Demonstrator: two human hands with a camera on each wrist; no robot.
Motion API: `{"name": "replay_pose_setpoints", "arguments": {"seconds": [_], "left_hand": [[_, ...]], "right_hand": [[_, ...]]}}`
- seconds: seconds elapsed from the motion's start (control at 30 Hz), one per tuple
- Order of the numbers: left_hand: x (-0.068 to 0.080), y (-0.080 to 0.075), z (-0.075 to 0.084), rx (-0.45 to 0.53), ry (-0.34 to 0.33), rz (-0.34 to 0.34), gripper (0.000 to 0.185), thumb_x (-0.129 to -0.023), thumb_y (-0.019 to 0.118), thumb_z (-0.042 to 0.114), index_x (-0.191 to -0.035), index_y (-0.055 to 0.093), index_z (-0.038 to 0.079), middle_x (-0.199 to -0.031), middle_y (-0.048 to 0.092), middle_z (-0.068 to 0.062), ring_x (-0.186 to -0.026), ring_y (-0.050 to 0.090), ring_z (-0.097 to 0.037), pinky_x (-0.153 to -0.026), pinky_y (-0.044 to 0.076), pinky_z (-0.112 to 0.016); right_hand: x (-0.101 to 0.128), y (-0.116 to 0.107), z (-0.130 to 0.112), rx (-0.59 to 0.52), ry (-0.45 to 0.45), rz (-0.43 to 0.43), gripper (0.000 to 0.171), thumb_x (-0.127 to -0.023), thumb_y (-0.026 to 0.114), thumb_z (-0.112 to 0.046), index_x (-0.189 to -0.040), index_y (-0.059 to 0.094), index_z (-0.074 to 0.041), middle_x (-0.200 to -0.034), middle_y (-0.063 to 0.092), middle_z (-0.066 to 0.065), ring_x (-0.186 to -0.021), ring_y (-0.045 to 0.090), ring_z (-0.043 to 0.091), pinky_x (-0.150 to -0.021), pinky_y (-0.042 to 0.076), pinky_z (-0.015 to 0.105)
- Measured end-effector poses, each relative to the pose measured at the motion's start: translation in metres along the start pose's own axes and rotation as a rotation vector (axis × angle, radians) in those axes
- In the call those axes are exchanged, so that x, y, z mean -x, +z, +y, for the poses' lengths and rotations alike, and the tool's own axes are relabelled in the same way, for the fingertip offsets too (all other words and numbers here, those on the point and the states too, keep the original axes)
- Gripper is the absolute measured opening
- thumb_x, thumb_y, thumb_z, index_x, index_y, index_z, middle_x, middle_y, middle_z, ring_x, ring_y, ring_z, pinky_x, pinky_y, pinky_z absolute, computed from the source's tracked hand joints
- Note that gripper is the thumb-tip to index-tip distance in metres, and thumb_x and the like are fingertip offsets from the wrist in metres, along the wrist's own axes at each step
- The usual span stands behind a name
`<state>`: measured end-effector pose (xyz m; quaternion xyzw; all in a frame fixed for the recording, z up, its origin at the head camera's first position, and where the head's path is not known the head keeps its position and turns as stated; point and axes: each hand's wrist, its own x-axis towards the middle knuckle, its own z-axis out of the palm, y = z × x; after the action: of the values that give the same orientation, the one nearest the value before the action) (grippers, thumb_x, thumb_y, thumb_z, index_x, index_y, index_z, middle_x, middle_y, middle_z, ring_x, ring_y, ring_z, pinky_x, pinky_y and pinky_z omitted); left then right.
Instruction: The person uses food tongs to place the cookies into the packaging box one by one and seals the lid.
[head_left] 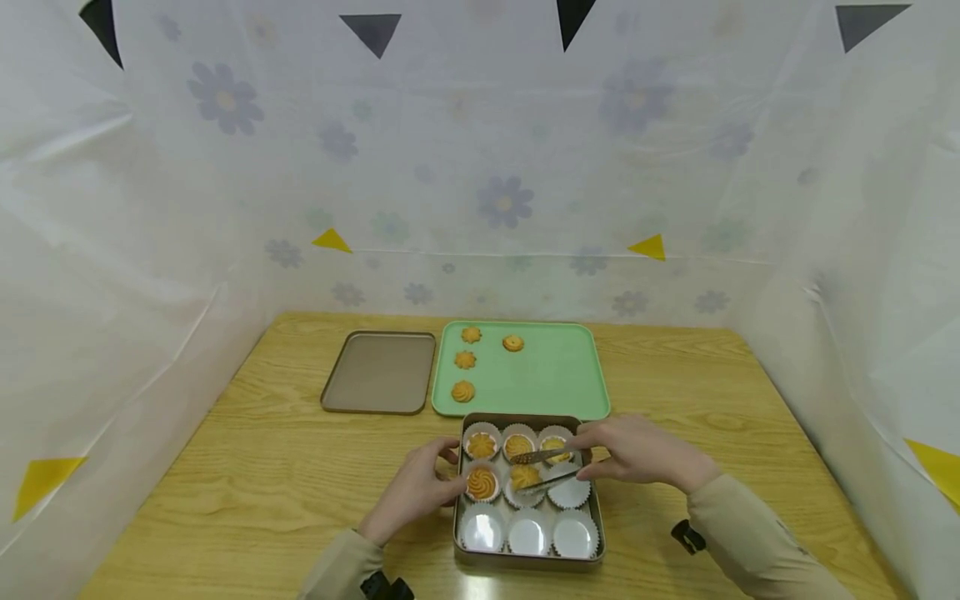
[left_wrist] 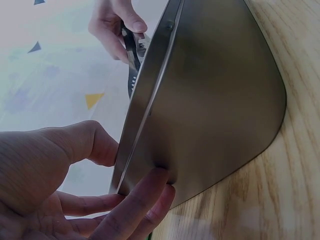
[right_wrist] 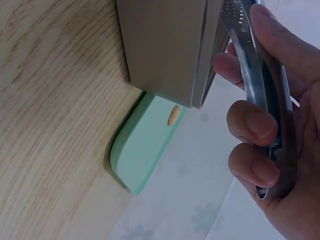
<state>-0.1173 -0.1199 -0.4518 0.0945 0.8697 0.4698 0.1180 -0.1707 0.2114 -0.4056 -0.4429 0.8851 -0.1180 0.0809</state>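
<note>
Beige long sleeves, black wrist straps

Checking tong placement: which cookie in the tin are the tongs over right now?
The middle-row centre cookie: the tongs in the right hand close around it. The other four tin cookies lie clear of the tips.
</note>
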Motion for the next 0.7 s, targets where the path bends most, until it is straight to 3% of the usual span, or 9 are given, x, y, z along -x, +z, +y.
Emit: {"name": "replay_pose_setpoints", "arguments": {"seconds": [0.27,0.7], "left_hand": [[-0.0005,-0.0001,0.0000,0.001,0.003,0.004,0.060,-0.083,0.073,0.010,-0.136,0.052,-0.009,-0.112,0.065,-0.021,-0.085,0.068,-0.023,-0.067,0.059,-0.026],[-0.0006,0.0007,-0.0029,0.012,0.002,-0.002,0.060,-0.084,0.072,0.009,-0.136,0.051,-0.010,-0.112,0.065,-0.021,-0.083,0.068,-0.020,-0.064,0.059,-0.025]], "right_hand": [[-0.0032,0.0022,-0.0018,0.020,0.004,-0.004,0.039,-0.090,0.070,-0.042,-0.120,0.073,-0.018,-0.112,0.075,-0.003,-0.096,0.072,0.014,-0.074,0.060,0.033],[-0.0053,0.0035,-0.0049,0.021,0.016,-0.015,0.037,-0.088,0.074,-0.039,-0.119,0.074,-0.019,-0.110,0.075,-0.004,-0.095,0.072,0.015,-0.066,0.056,0.027]]}}
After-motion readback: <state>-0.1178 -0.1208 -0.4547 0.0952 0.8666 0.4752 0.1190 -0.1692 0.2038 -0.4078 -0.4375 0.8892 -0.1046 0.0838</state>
